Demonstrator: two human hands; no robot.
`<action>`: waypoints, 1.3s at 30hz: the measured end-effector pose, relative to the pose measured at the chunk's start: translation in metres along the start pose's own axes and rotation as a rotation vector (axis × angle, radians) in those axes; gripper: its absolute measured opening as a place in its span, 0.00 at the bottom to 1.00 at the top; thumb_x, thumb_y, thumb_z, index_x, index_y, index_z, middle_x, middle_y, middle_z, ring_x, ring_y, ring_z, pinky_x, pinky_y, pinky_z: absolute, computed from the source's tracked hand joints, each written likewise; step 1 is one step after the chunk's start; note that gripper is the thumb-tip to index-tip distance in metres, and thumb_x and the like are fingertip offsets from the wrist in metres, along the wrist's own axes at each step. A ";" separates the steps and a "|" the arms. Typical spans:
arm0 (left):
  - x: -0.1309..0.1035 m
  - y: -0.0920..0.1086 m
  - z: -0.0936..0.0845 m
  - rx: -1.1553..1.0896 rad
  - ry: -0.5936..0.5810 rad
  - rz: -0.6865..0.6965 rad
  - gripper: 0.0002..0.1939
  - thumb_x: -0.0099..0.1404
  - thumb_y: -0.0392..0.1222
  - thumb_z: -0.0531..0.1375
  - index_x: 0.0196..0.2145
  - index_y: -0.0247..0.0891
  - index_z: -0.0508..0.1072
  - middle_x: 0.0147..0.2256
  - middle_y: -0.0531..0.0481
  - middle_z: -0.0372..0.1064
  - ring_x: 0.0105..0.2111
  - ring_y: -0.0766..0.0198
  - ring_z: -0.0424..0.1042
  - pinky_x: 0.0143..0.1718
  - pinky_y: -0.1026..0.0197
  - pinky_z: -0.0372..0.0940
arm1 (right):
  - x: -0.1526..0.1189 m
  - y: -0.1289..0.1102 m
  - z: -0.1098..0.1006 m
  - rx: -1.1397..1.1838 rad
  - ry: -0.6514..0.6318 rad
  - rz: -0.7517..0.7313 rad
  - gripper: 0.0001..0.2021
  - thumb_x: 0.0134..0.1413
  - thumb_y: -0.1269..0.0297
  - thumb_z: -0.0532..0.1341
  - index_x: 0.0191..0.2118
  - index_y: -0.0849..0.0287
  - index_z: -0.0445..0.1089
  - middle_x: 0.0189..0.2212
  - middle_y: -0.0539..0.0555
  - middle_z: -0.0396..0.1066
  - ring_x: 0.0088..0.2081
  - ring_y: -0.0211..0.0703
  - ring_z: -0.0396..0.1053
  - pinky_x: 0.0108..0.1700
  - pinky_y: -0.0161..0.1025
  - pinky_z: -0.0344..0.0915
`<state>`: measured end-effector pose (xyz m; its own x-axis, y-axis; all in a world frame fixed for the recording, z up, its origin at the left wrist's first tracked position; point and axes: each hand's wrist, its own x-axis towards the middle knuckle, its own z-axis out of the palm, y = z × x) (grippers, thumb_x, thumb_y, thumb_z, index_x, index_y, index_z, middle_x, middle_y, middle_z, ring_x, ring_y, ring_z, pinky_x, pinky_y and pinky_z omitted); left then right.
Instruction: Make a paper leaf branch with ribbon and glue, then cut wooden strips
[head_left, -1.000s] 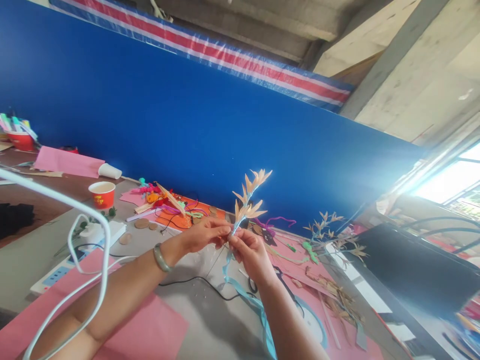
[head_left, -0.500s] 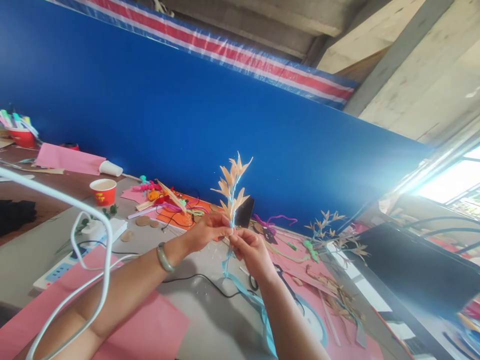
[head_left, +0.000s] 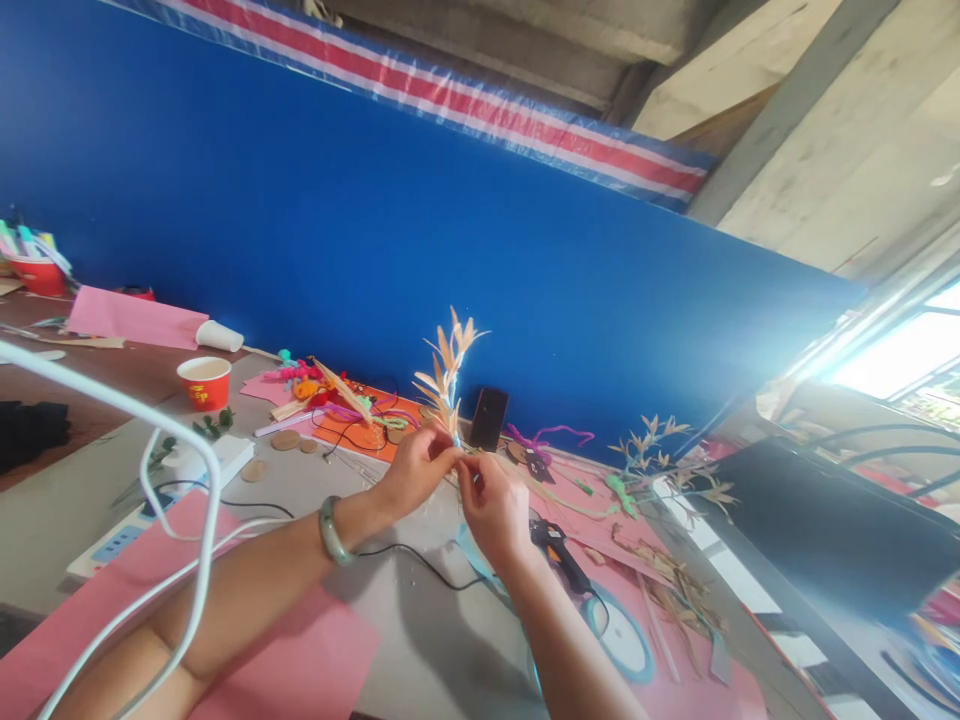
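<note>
Upright above the table stands a flower sprig [head_left: 448, 375] with pale tan, pointed petals along a blue-wrapped stem. Its lower stem is pinched between the thumb and fingers of my left hand [head_left: 417, 468], which has a bangle [head_left: 331, 530] at the wrist. Right beside it, my right hand [head_left: 496, 505] is closed in a pinch at the stem's base, fingertips touching those of the left. A light blue strip of tape [head_left: 476, 550] hangs below my right hand, partly hidden by the forearm. What exactly the right fingertips grip is hidden.
A black glue gun [head_left: 562, 555] and a blue-rimmed roll [head_left: 628, 640] lie to the right, near dry husks [head_left: 675, 585]. A phone [head_left: 489, 418] leans at the blue partition. Left are a red paper cup [head_left: 205, 382], a power strip [head_left: 124, 540] and a white cable [head_left: 214, 520].
The sprig has turned and tilted slightly left. My right hand has rolled over at the stem's base, its knuckles now higher, and the blue strip has shifted, uncovering the glue gun.
</note>
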<state>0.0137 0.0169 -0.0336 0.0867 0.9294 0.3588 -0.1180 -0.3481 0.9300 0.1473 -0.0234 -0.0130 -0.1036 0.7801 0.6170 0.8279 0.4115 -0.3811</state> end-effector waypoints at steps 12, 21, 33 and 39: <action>0.009 0.011 -0.016 -0.432 -0.397 -0.290 0.17 0.48 0.46 0.69 0.32 0.33 0.72 0.26 0.51 0.70 0.24 0.69 0.68 0.27 0.64 0.64 | 0.001 0.000 -0.014 0.783 -0.259 0.317 0.14 0.52 0.54 0.62 0.26 0.60 0.66 0.17 0.46 0.63 0.16 0.30 0.54 0.19 0.31 0.51; 0.012 0.007 -0.019 -0.301 -0.391 -0.249 0.15 0.48 0.45 0.69 0.27 0.32 0.72 0.25 0.51 0.71 0.27 0.66 0.71 0.35 0.60 0.67 | -0.001 0.008 0.005 0.753 -0.211 0.349 0.14 0.50 0.54 0.62 0.25 0.60 0.66 0.18 0.47 0.64 0.16 0.30 0.55 0.19 0.31 0.52; 0.018 0.022 -0.028 -0.117 -0.344 -0.173 0.14 0.51 0.47 0.67 0.26 0.33 0.72 0.24 0.52 0.69 0.26 0.67 0.70 0.32 0.61 0.68 | 0.008 0.012 -0.015 0.799 -0.481 0.365 0.14 0.51 0.54 0.62 0.27 0.61 0.69 0.17 0.47 0.67 0.18 0.32 0.62 0.23 0.32 0.60; 0.017 0.026 -0.033 -0.139 -0.413 -0.206 0.13 0.51 0.46 0.68 0.27 0.33 0.72 0.23 0.52 0.69 0.26 0.67 0.71 0.32 0.62 0.68 | 0.012 0.008 -0.028 0.551 -0.426 0.259 0.04 0.48 0.66 0.62 0.28 0.60 0.73 0.19 0.48 0.68 0.20 0.34 0.63 0.24 0.33 0.59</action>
<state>-0.0204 0.0273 -0.0059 0.5045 0.8408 0.1963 -0.1860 -0.1162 0.9757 0.1679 -0.0236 0.0104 -0.2404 0.9534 0.1825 0.4702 0.2789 -0.8373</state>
